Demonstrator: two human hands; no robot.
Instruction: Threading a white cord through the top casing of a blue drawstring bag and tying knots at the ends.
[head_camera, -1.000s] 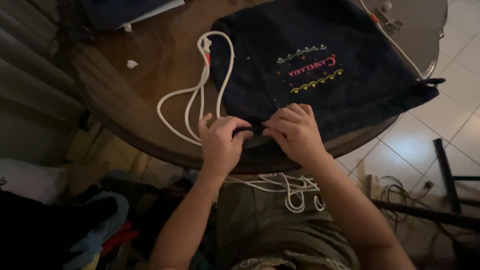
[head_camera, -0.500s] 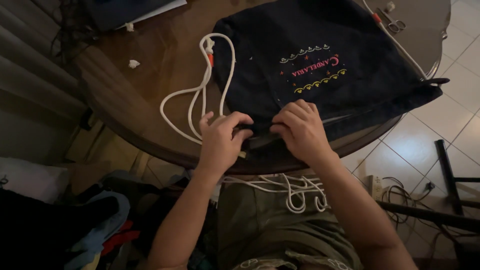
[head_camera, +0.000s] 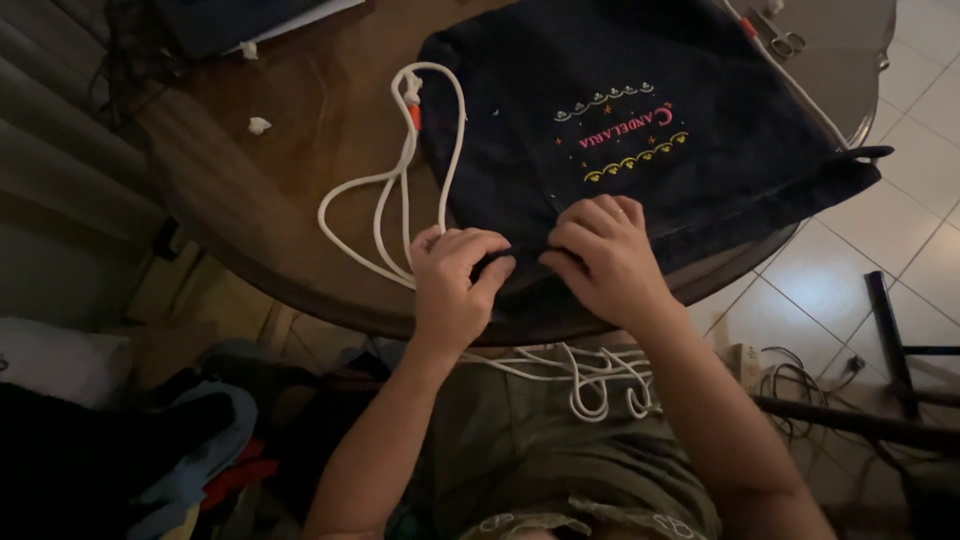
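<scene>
A dark navy drawstring bag (head_camera: 640, 120) with a small coloured print lies flat on a round wooden table (head_camera: 250, 200). My left hand (head_camera: 452, 285) pinches the bag's near hem at the table's front edge, fingers curled over the fabric. My right hand (head_camera: 605, 258) presses and grips the same hem just to the right, the two hands almost touching. A white cord (head_camera: 400, 180) loops on the table to the left of the bag, and more of the white cord lies in coils on my lap (head_camera: 590, 375).
Small scraps of white paper (head_camera: 258, 125) lie on the table at the far left. Scissors (head_camera: 785, 40) rest at the far right of the table. Cables (head_camera: 800, 385) lie on the tiled floor at right; clothes (head_camera: 190, 460) are piled at lower left.
Both hands stay on the bag's near hem, with only small shifts of the fingers. The view has moved slightly.
</scene>
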